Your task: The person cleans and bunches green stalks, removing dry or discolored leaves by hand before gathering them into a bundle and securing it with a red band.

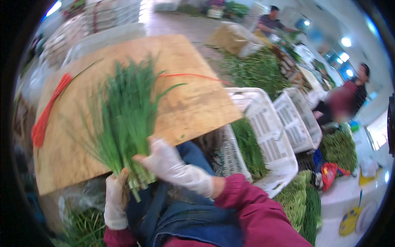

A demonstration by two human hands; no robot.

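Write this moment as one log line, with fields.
left hand: grips chive bunch stems | right hand: on stems | board: under bunch | red ties: board's left

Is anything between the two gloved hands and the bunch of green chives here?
No. Both the left hand and the right hand already grip the chives at the stem end, over the wooden board.

Single head cam, wide fisheye w/ dark round rim, looks steeply down and fwd from wearer's head, close over tilted pale wooden board desk (181, 94), forearms enter from lower edge, white slatted plastic crates (271, 136) at right, room farther back.
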